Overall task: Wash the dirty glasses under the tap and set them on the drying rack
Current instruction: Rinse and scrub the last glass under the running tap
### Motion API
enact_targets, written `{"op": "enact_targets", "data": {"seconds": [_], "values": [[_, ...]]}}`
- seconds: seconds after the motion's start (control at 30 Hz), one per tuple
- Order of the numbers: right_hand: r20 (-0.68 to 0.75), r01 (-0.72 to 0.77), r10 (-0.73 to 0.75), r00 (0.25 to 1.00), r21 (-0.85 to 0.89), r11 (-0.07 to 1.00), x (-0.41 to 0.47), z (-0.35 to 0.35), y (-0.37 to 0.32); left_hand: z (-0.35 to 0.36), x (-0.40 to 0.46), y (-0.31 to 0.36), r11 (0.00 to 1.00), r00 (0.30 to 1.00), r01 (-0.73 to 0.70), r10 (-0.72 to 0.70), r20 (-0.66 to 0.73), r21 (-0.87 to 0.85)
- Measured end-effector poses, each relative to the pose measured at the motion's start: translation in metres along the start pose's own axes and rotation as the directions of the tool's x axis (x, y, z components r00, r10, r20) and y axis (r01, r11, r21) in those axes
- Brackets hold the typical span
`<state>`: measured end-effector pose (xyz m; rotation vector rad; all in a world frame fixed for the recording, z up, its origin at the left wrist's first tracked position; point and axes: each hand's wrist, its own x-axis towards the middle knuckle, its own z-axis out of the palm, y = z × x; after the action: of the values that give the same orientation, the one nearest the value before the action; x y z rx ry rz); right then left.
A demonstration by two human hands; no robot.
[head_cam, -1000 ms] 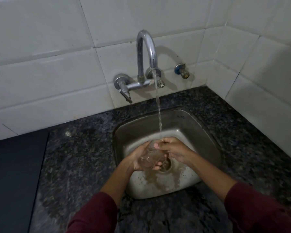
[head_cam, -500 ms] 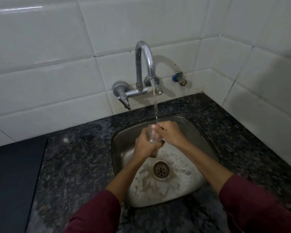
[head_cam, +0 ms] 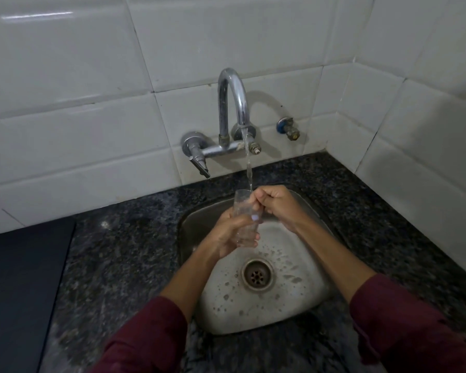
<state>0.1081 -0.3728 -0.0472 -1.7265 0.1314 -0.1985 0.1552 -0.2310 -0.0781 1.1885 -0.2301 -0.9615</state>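
I hold the glass [head_cam: 244, 219] upright over the sink [head_cam: 267, 313], its mouth just under the tap [head_cam: 233, 103] and in the running water [head_cam: 248, 162]. My left hand [head_cam: 228, 235] grips its lower body, and my right hand [head_cam: 276, 204] pinches the rim (fingers curled at the edge).

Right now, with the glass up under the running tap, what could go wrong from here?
The glass is wet and clear, gripped low by the left hand while the right hand works at its rim; it could slip and hit the steel sink. The rim sits close to the stream, so water may splash onto the granite counter. No drying rack is in view, so the carry is unplanned.
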Motion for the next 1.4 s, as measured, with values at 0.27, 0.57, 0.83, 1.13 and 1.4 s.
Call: {"op": "enact_targets", "data": {"seconds": [0.27, 0.57, 0.83, 1.13, 1.4], "values": [[-0.224, -0.144, 0.045, 0.973, -0.449, 0.882, 0.019, 0.019, -0.004, 0.020, 0.015, -0.014, 0.555, 0.806, 0.016, 0.485, -0.338, 0.832], [-0.010, -0.022, 0.023, 1.000, 0.091, 0.996, 0.012, -0.002, -0.005, -0.011, 0.013, 0.004, 0.999, 0.998, -0.045, 0.044, 0.052, 0.017], [-0.149, -0.015, -0.063, 0.987, -0.472, 0.881, 0.013, 0.017, -0.008, 0.009, 0.014, -0.018, 0.776, 0.840, -0.121, 0.412, -0.353, 0.618], [-0.012, 0.045, -0.046, 0.999, -0.037, 0.998, 0.006, -0.001, -0.002, -0.011, 0.009, -0.003, 0.973, 0.989, -0.140, 0.146, -0.024, 0.185], [-0.096, 0.033, -0.060, 0.994, -0.265, 0.964, 0.009, 0.005, -0.006, 0.011, 0.005, -0.002, 0.919, 0.933, -0.154, 0.256, -0.254, 0.362]]}}
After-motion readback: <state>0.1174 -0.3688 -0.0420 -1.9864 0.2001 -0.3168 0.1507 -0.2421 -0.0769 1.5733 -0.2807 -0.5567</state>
